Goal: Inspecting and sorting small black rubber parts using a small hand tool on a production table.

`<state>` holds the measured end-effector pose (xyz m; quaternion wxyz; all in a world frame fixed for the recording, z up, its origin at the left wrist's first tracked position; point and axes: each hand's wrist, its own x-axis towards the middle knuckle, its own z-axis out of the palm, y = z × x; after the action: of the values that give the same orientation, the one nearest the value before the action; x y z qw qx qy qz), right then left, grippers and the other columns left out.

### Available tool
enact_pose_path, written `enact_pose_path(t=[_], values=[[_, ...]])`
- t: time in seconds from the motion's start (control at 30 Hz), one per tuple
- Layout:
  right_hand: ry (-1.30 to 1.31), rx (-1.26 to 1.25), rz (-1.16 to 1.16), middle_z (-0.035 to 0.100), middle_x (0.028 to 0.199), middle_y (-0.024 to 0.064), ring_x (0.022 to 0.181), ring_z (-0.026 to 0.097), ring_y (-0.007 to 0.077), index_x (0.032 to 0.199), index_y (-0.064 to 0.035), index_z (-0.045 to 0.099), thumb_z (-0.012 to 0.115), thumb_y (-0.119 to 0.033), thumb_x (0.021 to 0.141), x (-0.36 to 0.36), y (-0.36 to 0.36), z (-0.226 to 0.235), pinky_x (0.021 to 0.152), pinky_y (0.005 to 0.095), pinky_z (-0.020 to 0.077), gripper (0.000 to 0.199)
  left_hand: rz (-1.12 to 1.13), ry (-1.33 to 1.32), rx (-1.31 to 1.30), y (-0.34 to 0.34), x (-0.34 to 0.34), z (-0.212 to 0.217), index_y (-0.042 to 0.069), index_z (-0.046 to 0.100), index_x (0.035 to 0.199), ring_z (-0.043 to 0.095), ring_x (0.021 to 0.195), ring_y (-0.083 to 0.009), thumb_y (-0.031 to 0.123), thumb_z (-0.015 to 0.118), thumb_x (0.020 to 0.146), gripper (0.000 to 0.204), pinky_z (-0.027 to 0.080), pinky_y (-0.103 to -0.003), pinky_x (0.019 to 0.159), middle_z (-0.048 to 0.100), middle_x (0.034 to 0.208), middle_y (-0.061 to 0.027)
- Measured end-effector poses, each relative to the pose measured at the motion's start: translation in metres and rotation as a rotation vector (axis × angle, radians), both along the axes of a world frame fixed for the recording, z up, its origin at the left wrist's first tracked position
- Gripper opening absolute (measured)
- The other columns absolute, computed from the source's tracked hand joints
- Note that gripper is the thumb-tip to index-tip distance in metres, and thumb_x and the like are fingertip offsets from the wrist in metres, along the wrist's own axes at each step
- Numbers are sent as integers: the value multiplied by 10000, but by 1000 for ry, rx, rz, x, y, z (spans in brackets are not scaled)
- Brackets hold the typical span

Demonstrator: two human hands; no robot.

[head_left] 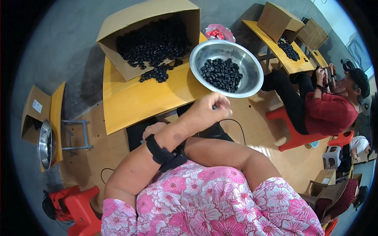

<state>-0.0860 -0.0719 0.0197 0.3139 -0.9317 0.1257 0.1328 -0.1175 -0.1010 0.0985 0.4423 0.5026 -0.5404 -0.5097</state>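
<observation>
My forearms are crossed, the left one on top. My left hand (210, 112) is out over the near side of the steel bowl (252, 67), fingers curled in, a small dark part showing between them. Inside the bowl lies a heap of small black ring-shaped parts (222, 74). My right hand (153, 129) is under the left forearm, near the table's front edge; its fingers are mostly hidden. A cardboard box (145, 11) lies on its side on the yellow table (130, 104), many more black parts (157, 39) spilling from its mouth.
A pink bag with red contents (215, 34) is behind the bowl. To the right, a person in red (330, 108) sits on a red stool (291, 129) by another yellow table (271, 45). At left are a second steel bowl (44, 147) and red plastic seats (80, 210).
</observation>
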Motion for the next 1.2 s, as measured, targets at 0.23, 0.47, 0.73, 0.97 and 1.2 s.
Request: enact_pose_path(t=[0.23, 0.47, 0.73, 0.97, 1.2], values=[[-284, 149, 201, 718, 904, 123, 856, 706, 269, 864, -43, 732, 673, -214, 775, -6, -31, -44, 686, 381, 563, 202, 77, 665, -53, -45, 20, -2, 65, 300, 1459, 440, 1258, -224, 125, 497, 989, 513, 381, -376, 1068, 374, 1392, -188], [-426, 159, 233, 716, 912, 133, 853, 706, 281, 876, -42, 728, 666, -220, 780, -11, -30, -36, 666, 393, 563, 212, 141, 239, -261, -40, 10, -10, 48, 371, 1437, 342, 1375, -260, 152, 501, 991, 477, 273, -378, 1131, 410, 1447, -135], [-357, -17, 211, 714, 896, 135, 840, 702, 292, 868, -48, 727, 655, -223, 790, -37, -26, -4, 659, 399, 561, 205, -518, -73, -302, 6, -42, 11, 20, 667, 948, 627, 793, -210, 116, 648, 849, 139, 507, -322, 733, 619, 845, -93], [-244, -187, 218, 713, 869, 134, 823, 697, 303, 852, -58, 728, 642, -224, 802, -29, -2, 14, 658, 404, 557, 194, -543, -341, -143, 18, -37, 23, 40, 652, 856, 590, 743, -151, 179, 742, 786, 180, 478, -271, 683, 608, 835, -62], [-126, -321, 204, 711, 843, 133, 806, 693, 315, 836, -67, 729, 629, -225, 814, -13, 14, 11, 658, 408, 554, 188, -424, -195, -333, 22, -39, 21, 45, 568, 680, 503, 599, -122, 195, 766, 766, 262, 394, -277, 547, 579, 701, -25]])
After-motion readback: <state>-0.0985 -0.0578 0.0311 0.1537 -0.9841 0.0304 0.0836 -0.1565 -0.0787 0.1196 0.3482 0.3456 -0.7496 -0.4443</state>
